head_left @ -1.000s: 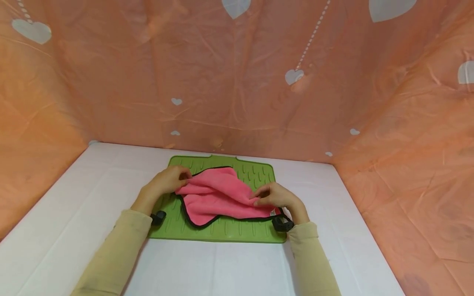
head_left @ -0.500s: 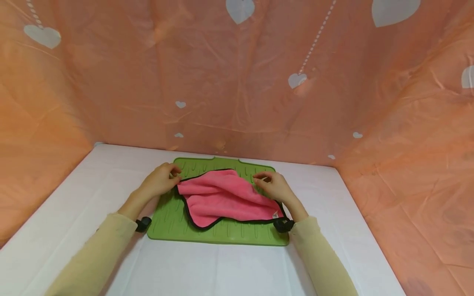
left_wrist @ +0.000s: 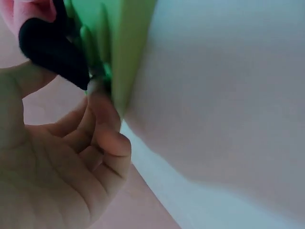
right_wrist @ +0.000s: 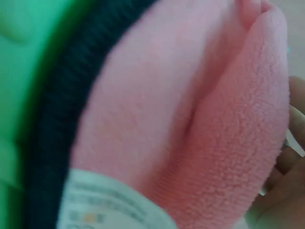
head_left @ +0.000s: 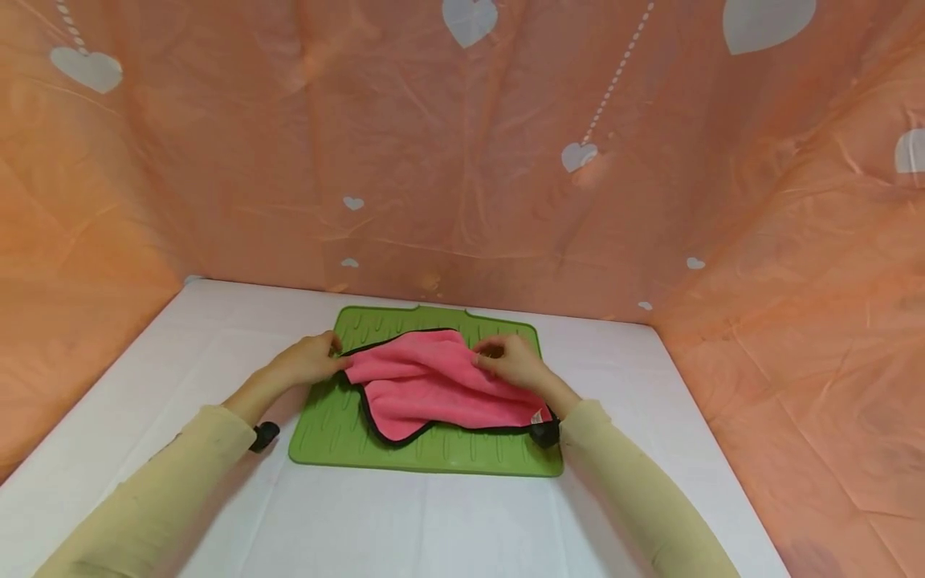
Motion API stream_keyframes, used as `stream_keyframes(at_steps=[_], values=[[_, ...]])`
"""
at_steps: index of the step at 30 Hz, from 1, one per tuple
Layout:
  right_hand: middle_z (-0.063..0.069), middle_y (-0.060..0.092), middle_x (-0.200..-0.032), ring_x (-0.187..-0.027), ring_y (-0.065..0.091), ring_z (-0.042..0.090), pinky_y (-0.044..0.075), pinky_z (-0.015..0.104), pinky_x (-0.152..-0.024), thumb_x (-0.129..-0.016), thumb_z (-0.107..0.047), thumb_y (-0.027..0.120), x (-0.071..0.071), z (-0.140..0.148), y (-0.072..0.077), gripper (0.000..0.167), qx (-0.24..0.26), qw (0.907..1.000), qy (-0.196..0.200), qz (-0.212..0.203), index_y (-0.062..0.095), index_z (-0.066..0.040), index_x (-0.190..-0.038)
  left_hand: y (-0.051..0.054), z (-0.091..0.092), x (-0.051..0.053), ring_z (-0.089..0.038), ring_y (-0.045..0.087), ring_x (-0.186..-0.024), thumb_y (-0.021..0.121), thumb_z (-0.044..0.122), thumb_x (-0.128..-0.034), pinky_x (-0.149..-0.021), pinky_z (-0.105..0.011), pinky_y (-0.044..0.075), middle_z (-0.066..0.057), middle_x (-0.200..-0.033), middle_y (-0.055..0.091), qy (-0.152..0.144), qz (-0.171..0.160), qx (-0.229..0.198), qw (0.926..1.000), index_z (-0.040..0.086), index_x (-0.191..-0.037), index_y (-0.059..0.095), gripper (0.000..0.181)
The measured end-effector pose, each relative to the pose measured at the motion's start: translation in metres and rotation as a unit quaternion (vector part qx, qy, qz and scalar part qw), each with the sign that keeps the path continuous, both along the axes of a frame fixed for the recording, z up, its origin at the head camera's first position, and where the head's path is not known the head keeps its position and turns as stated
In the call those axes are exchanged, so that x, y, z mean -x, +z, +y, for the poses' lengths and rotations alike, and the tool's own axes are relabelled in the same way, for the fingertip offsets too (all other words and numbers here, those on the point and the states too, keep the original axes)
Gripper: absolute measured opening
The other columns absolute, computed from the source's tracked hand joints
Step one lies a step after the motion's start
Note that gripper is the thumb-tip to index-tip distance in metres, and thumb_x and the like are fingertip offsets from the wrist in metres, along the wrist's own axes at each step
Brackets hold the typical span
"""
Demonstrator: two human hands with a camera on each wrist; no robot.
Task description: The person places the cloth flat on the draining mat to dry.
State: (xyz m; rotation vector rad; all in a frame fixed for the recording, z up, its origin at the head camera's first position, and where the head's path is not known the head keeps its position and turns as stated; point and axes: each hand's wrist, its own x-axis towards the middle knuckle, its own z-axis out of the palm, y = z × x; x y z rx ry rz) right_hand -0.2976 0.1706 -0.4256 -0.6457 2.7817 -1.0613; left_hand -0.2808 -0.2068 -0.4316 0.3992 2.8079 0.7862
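A fluffy pink cloth [head_left: 433,377] with black trim lies rumpled on a green ribbed mat [head_left: 433,457]. At its left corner, my left hand [head_left: 307,361] pinches the edge; the left wrist view has the black-trimmed corner [left_wrist: 52,52] between thumb and curled fingers. My right hand [head_left: 513,361] is bent over the cloth's upper right edge, its thumb close to the fabric. In the right wrist view, a fold [right_wrist: 228,119] hides its fingertips, so whether they grip is unclear. A white label [right_wrist: 109,205] shows near the cloth's right corner.
The mat lies on a white-covered table [head_left: 419,530]. Orange sheeting [head_left: 462,160] printed with pale hearts rises behind the table and along both sides. A black wrist strap [head_left: 264,436] shows at the left sleeve.
My right hand let go of the cloth's right part, lifted, then shifted left along its upper edge. The left hand drew back leftward, then came down onto the left corner.
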Motion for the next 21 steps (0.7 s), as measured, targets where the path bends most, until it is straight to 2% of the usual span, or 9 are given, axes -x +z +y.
stream_keyframes(at_steps=[3,6,9,13,17,21], values=[[0.000,0.075,-0.094,-0.085,0.067,0.012,0.056,0.032,-0.078,-0.094,-0.021,0.078,-0.005,0.000,-0.001,0.021,0.010,0.9996,0.011,0.025,0.079,-0.008,-0.111,0.000,0.002,0.000,-0.040,0.067,-0.101,0.068,0.028,-0.0979,-0.086,-0.054,0.055,-0.030,-0.112,0.069,0.003,-0.005,-0.009,0.9999,-0.012,-0.121,0.060,0.047],[0.000,0.074,-0.094,-0.085,0.067,0.012,0.057,0.030,-0.077,-0.093,-0.019,0.080,-0.013,-0.002,0.001,0.019,0.013,0.9979,0.025,0.058,0.080,-0.008,-0.108,-0.002,0.001,0.000,-0.031,0.068,-0.089,0.070,0.021,-0.0959,-0.079,-0.046,0.055,-0.022,-0.101,0.071,0.006,0.007,-0.037,0.9993,-0.013,-0.121,0.060,0.043],[-0.001,0.073,-0.094,-0.085,0.065,0.012,0.056,0.027,-0.076,-0.092,-0.016,0.081,-0.023,-0.003,0.002,0.017,0.010,0.9936,0.047,0.102,0.080,-0.008,-0.108,-0.004,0.000,0.001,-0.021,0.062,-0.073,0.069,0.015,-0.0952,-0.069,-0.038,0.052,-0.013,-0.087,0.067,0.012,0.031,-0.076,0.9965,-0.012,-0.121,0.060,0.039],[-0.001,0.072,-0.097,-0.087,0.064,0.014,0.055,0.028,-0.075,-0.092,-0.014,0.081,-0.039,-0.006,0.003,0.017,-0.016,0.9841,0.086,0.154,0.081,-0.011,-0.108,-0.004,-0.001,0.003,-0.016,0.059,-0.063,0.069,0.011,-0.0967,-0.062,-0.033,0.049,-0.013,-0.087,0.065,0.022,0.069,-0.112,0.9910,-0.011,-0.122,0.061,0.034],[0.000,0.073,-0.108,-0.100,0.066,0.018,0.056,0.034,-0.085,-0.095,-0.016,0.078,-0.052,-0.009,0.001,0.021,-0.082,0.9754,0.129,0.159,0.080,-0.013,-0.115,-0.005,-0.003,0.006,-0.018,0.063,-0.064,0.068,0.009,-0.0979,-0.060,-0.032,0.053,-0.020,-0.097,0.067,0.019,0.075,-0.140,0.9871,-0.011,-0.122,0.061,0.032],[0.004,0.071,-0.119,-0.111,0.065,0.023,0.055,0.040,-0.096,-0.098,-0.018,0.074,-0.059,-0.009,-0.003,0.027,-0.135,0.9676,0.172,0.126,0.077,-0.013,-0.124,-0.008,-0.006,0.009,-0.021,0.066,-0.068,0.066,0.008,-0.0992,-0.058,-0.030,0.054,-0.025,-0.101,0.068,0.014,0.056,-0.159,0.9856,-0.013,-0.124,0.060,0.033]])
